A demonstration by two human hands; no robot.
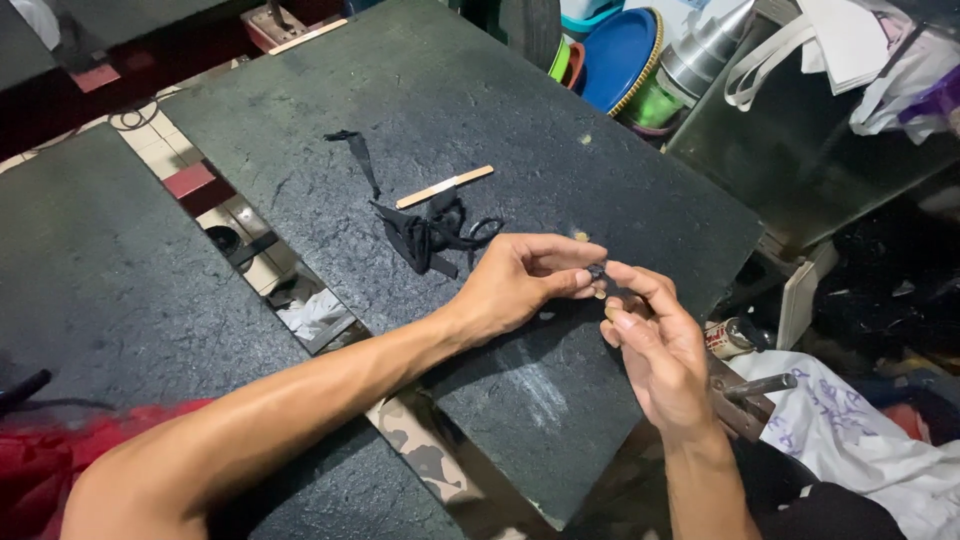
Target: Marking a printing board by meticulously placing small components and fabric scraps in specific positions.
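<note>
You had both hands up over the near edge of the dark counter [520,110]. Your left hand [515,280] was pinched shut, thumb and fingers together on a small dark piece [597,271], and your right hand [650,345] met it from the other side, its fingertips closed on the same piece. The piece was off the counter, held in the air between your two hands; it was too small to tell exactly what it was.

Just beyond your left hand lay a tangle of black straps [430,235], with one loose strap [358,160] trailing away and a thin wooden stick [445,186] beside them.

The risk, as I judged it, was the drop. You held the piece only by fingertips, close to the gap beside the counter, and below your right hand lay cluttered white cloth [860,440] and a metal tool [750,395]. A slip there would likely have lost the piece in that clutter. Your left forearm also passed near the strap tangle, so a quick pull back could have dragged it.
</note>
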